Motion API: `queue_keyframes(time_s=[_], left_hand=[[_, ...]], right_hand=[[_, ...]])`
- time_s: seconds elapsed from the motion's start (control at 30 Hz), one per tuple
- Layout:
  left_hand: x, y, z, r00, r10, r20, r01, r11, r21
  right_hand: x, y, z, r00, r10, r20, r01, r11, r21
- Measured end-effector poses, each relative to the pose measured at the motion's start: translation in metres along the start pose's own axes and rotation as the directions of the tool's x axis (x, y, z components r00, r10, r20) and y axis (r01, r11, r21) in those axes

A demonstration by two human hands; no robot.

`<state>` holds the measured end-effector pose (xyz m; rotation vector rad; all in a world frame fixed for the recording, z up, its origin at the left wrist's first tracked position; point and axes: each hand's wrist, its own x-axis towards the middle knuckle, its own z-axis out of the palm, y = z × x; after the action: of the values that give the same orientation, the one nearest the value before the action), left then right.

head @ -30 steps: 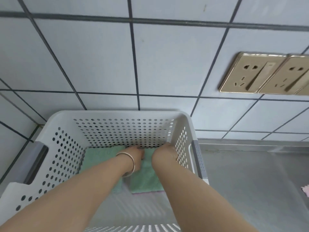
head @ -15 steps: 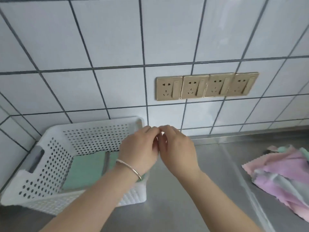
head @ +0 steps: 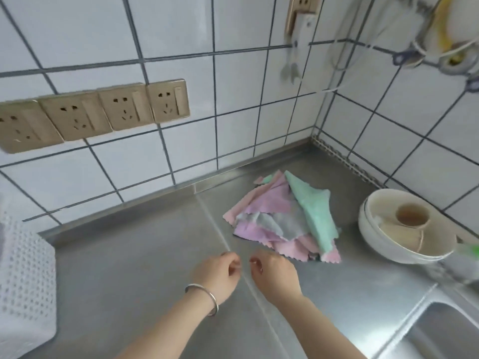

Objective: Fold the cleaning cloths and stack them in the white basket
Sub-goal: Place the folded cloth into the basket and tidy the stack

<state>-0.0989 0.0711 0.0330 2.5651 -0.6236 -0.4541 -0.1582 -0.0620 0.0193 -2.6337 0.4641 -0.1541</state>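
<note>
1. The cleaning cloths [head: 285,218] lie in a loose heap (pink, lilac, grey, mint) on the steel counter [head: 134,257], near the corner.
2. The left hand [head: 217,274] and right hand [head: 274,277] hover just short of the heap, fingers loosely curled, grasping nothing.
3. The white basket [head: 24,278] sits at the far left edge.

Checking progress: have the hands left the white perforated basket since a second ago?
Yes. Left hand and right hand now sit right of the basket, near the cloth pile.
</note>
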Motion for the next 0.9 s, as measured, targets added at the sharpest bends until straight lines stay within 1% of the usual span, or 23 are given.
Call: queue_keyframes(time_s=[0.1,0.17,0.23,0.3,0.33,0.4,0.47,0.53,0.6,0.63,0.7,0.73,0.8,0.87,0.9], left_hand=[[0.020,0.019,0.025,0.997,-0.021,0.070,0.024,0.999,-0.038],[0.031,0.028,0.039,0.994,-0.040,0.105,0.045,0.998,-0.045],[0.037,0.032,0.048,0.988,-0.071,0.134,0.077,0.996,-0.045],[0.041,0.033,0.055,0.984,-0.097,0.152,0.108,0.992,-0.065],[0.042,0.032,0.057,0.983,-0.102,0.153,0.114,0.991,-0.075],[0.045,0.029,0.057,0.984,-0.106,0.143,0.118,0.989,-0.083],[0.048,0.026,0.052,0.987,-0.120,0.112,0.130,0.988,-0.087],[0.053,0.024,0.046,0.987,-0.132,0.089,0.140,0.985,-0.095],[0.056,0.023,0.036,0.993,-0.109,0.035,0.112,0.988,-0.106],[0.058,0.024,0.031,0.998,-0.065,-0.017,0.063,0.994,-0.094],[0.066,0.027,0.023,0.988,0.072,-0.134,-0.079,0.996,-0.046],[0.069,0.029,0.017,0.975,0.126,-0.181,-0.133,0.991,-0.024],[0.080,0.038,0.005,0.951,0.182,-0.250,-0.185,0.983,0.010],[0.093,0.046,-0.009,0.917,0.229,-0.327,-0.219,0.973,0.069],[0.098,0.048,-0.018,0.912,0.246,-0.328,-0.214,0.968,0.130]], right_hand=[[0.012,0.049,-0.003,0.991,0.126,0.053,-0.121,0.989,-0.090],[0.027,0.080,-0.004,0.986,0.162,0.031,-0.159,0.982,-0.100],[0.043,0.095,-0.004,0.986,0.165,0.008,-0.163,0.977,-0.135],[0.060,0.104,0.000,0.990,0.137,-0.028,-0.140,0.972,-0.190],[0.065,0.107,0.003,0.992,0.119,-0.029,-0.123,0.963,-0.241],[0.076,0.111,0.010,0.991,0.129,0.022,-0.114,0.935,-0.336],[0.085,0.113,0.013,0.995,0.104,0.004,-0.094,0.918,-0.386],[0.091,0.113,0.011,0.997,0.006,-0.075,-0.031,0.940,-0.340],[0.095,0.104,0.006,0.971,-0.171,-0.166,0.121,0.955,-0.272],[0.096,0.099,0.003,0.940,-0.259,-0.221,0.200,0.945,-0.257],[0.100,0.086,-0.009,0.862,-0.393,-0.319,0.319,0.911,-0.260],[0.103,0.077,-0.016,0.825,-0.441,-0.353,0.365,0.893,-0.262],[0.110,0.061,-0.031,0.762,-0.522,-0.384,0.451,0.852,-0.265],[0.117,0.049,-0.042,0.735,-0.565,-0.375,0.509,0.825,-0.245],[0.119,0.046,-0.046,0.734,-0.569,-0.371,0.522,0.822,-0.228]])
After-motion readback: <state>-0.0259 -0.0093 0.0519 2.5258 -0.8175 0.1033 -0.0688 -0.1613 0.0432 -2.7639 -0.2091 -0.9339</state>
